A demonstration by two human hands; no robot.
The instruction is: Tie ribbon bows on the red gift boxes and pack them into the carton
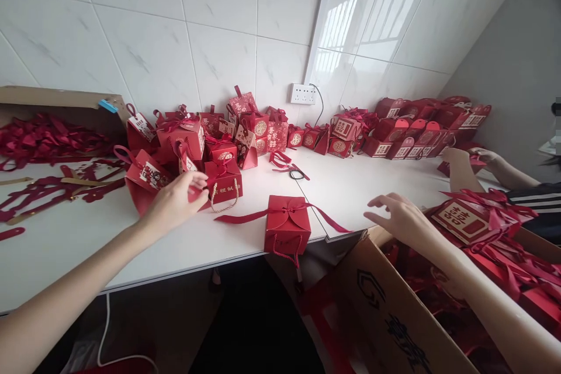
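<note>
A small red gift box (287,225) with a knotted ribbon (245,216) stands at the table's front edge, between my hands. The ribbon tails spread to both sides, and a red cord handle hangs at its front. My left hand (177,198) is at the left, fingers loosely curled and apart, beside a red box (224,190) with a pale rope handle; whether the fingertips touch its ribbon I cannot tell. My right hand (401,216) hovers over the rim of a cardboard carton (372,292), fingers apart and holding nothing.
Many red boxes (258,128) crowd the table along the tiled wall. At left lie flat ribbon strips (48,196) and a carton of ribbons (48,140). A black loop (297,175) lies mid-table. Another person's hands (482,158) handle a red box at right.
</note>
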